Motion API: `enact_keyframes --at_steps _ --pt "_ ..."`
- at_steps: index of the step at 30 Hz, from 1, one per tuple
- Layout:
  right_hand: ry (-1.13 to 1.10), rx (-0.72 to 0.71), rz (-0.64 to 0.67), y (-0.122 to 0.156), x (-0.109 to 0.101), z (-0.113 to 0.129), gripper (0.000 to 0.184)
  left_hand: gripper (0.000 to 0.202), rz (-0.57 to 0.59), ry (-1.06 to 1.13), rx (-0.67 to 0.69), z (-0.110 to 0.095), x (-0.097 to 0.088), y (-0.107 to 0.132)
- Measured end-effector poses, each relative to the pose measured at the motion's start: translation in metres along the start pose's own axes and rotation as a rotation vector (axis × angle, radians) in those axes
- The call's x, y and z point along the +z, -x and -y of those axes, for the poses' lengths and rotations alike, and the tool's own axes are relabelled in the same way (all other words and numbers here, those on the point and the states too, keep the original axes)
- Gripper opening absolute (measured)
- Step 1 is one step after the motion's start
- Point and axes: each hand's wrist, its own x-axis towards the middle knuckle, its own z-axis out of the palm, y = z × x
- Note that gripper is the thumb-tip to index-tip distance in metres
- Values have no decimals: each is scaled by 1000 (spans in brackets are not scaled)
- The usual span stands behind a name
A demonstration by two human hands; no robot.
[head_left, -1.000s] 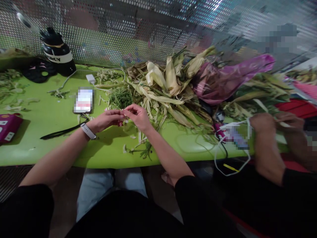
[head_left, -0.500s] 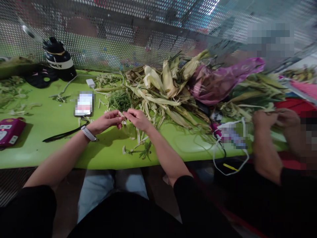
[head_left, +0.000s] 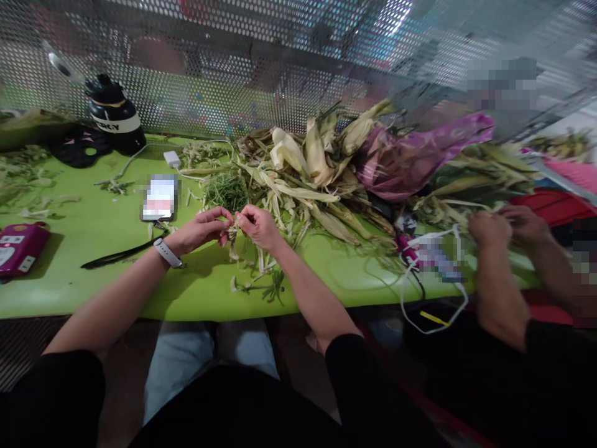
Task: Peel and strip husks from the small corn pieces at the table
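My left hand (head_left: 205,229), with a white watch band at the wrist, is closed at the fingertips around a small piece of pale corn husk (head_left: 232,242). Pinched against its other side is my right hand (head_left: 258,228), so both hands meet at the husk piece. Its frayed end hangs below the fingers; the exact grip is partly hidden. Just beyond the hands lies a mound of thin green strands (head_left: 226,190). A large heap of dry corn husks (head_left: 321,155) spreads to the right of it. Loose green sprigs (head_left: 273,285) lie nearer the table edge.
On the green table (head_left: 116,249) are a phone (head_left: 160,197) with a black strap, a white charger (head_left: 171,159), a dark bottle (head_left: 116,118) and a purple power strip (head_left: 23,249). A pink plastic bag (head_left: 415,155) and another person's hands (head_left: 504,227) are at right.
My left fingers have loosened and lifted a little, and the frayed husk end now shows hanging lower between my hands. The other person's hands have shifted slightly left.
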Motion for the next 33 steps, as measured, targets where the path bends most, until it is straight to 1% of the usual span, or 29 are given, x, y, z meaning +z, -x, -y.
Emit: enact_keyframes --at_steps 3,7,10,13,19,22,26,28,30,33 --pt "13 -21 -38 1 -1 1 40 18 17 2 0 -2 1 1" --pt "96 -42 -79 1 -2 4 41 22 40 -26 22 -4 2 2" --pt "148 -55 -87 2 -1 7 42 20 44 -56 35 -3 1 2" --pt "167 -59 -84 3 0 9 42 19 63 -77 1 -1 -1 1" --pt "196 -93 -78 4 0 12 41 19 31 -9 17 3 1 0" --pt "216 -125 -68 4 1 10 36 20 15 29 -30 4 2 -1" --pt "245 -136 -45 4 2 7 32 24 -4 68 -59 4 3 -1" --pt "260 -149 -45 4 3 6 32 26 -17 31 -76 3 2 -1" --pt "274 -169 -48 4 4 5 31 23 -22 -33 -94 2 1 -1" --pt "277 -156 -89 4 2 4 32 18 -50 -120 -66 1 0 -2"
